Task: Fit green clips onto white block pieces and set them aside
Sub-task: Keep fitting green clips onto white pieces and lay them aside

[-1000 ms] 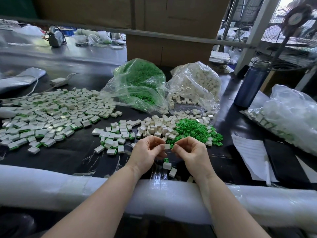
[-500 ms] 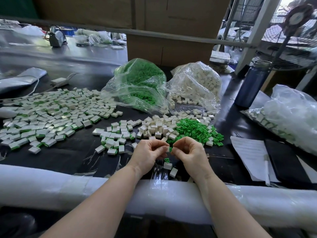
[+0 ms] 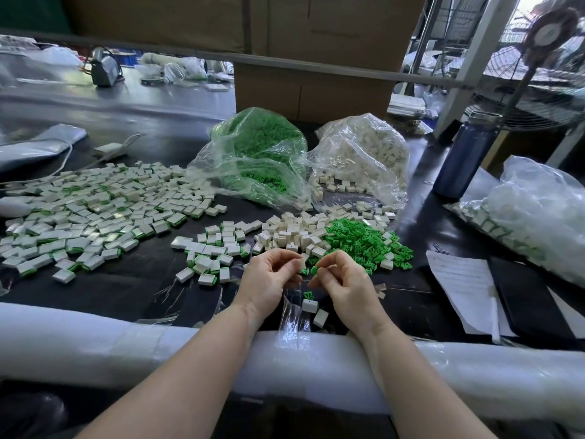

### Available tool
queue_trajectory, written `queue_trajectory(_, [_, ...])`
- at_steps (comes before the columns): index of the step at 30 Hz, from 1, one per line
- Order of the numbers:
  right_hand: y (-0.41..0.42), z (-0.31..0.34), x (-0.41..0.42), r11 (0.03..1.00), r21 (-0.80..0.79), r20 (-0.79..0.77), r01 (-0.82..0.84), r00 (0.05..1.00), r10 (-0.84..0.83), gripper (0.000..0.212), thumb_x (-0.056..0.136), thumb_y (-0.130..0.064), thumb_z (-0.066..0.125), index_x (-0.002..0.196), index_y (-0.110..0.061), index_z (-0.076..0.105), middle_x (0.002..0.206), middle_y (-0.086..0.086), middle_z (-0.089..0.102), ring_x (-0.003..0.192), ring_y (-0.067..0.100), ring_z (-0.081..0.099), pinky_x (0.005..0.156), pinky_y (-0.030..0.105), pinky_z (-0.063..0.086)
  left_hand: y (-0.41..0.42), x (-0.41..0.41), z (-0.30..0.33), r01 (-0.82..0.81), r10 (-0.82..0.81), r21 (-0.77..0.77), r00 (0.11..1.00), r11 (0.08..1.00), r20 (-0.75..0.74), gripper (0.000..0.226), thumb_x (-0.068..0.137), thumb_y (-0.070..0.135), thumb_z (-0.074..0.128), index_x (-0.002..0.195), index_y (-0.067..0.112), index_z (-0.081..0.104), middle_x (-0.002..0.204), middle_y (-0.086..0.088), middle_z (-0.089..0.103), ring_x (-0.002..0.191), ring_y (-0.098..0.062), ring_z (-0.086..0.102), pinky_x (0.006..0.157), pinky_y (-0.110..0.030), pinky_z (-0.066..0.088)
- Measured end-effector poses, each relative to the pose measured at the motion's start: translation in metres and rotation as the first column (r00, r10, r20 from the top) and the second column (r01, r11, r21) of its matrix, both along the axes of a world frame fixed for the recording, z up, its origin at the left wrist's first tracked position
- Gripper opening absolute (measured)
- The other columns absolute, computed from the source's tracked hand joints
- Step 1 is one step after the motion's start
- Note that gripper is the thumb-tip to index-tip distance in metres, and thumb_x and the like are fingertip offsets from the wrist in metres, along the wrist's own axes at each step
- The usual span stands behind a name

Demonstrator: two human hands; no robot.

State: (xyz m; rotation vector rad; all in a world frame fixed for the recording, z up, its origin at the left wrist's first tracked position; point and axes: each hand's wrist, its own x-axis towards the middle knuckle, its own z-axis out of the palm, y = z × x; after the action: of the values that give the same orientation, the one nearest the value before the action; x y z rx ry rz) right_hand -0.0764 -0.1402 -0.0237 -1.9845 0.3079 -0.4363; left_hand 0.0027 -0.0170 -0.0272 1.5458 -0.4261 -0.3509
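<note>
White block piece (image 3: 301, 264) small, rectangular, pinched by left hand (image 3: 269, 280), right hand (image 3: 343, 283) pinching green clip (image 3: 314, 270)

Bright green clips (image 3: 361, 240) heaped beside off-white blocks (image 3: 294, 232) on a black table (image 3: 142, 280); finished pieces (image 3: 95, 217) white edged green; dark blue bottle (image 3: 462, 163); white paper (image 3: 462, 286)

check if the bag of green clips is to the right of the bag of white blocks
No, the bag of green clips lies to the left of the bag of white blocks, the two touching at the back of the table.
</note>
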Motion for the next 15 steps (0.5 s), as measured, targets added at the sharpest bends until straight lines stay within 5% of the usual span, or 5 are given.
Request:
queue_trajectory(5, [0.0035, 0.0014, -0.0017, 0.996, -0.084, -0.055, -0.004, 0.998, -0.001, 0.022, 0.091, -0.008, 0.053, 0.078, -0.025, 0.051, 0.069, -0.001, 0.071, 0.065, 0.010, 0.065, 0.074, 0.035, 0.053, 0.0013, -0.0004, 0.0004, -0.019, 0.019, 0.013, 1.000, 1.000, 0.015, 0.006, 0.087, 0.014, 0.063, 0.084, 0.018, 0.067, 0.072, 0.000, 0.066, 0.064, -0.010, 0.063, 0.063, -0.020, 0.055])
queue_trajectory(11, [0.0004, -0.0042, 0.0006, 0.962, -0.248, -0.025, 0.119, 0.991, -0.129, 0.016, 0.093, -0.013, 0.051, 0.084, -0.027, 0.049, 0.080, -0.004, 0.071, 0.085, 0.020, 0.064, 0.091, 0.046, 0.044, 0.0009, -0.0022, 0.0024, -0.009, 0.009, 0.011, 1.000, 1.000, 0.007, 0.007, 0.087, 0.012, 0.061, 0.086, 0.016, 0.066, 0.077, -0.003, 0.067, 0.067, -0.011, 0.063, 0.066, -0.021, 0.055])
queue_trajectory(15, [-0.0035, -0.0068, 0.0019, 0.932, -0.301, 0.010, 0.200, 0.978, -0.207, 0.011, 0.094, -0.016, 0.051, 0.086, -0.024, 0.051, 0.082, -0.007, 0.060, 0.087, 0.016, 0.054, 0.079, 0.024, 0.040, 0.0009, -0.0014, 0.0011, 0.006, -0.006, 0.012, 1.000, 1.000, 0.007, 0.007, 0.087, 0.011, 0.062, 0.086, 0.016, 0.067, 0.075, -0.002, 0.067, 0.065, -0.009, 0.064, 0.065, -0.019, 0.055])
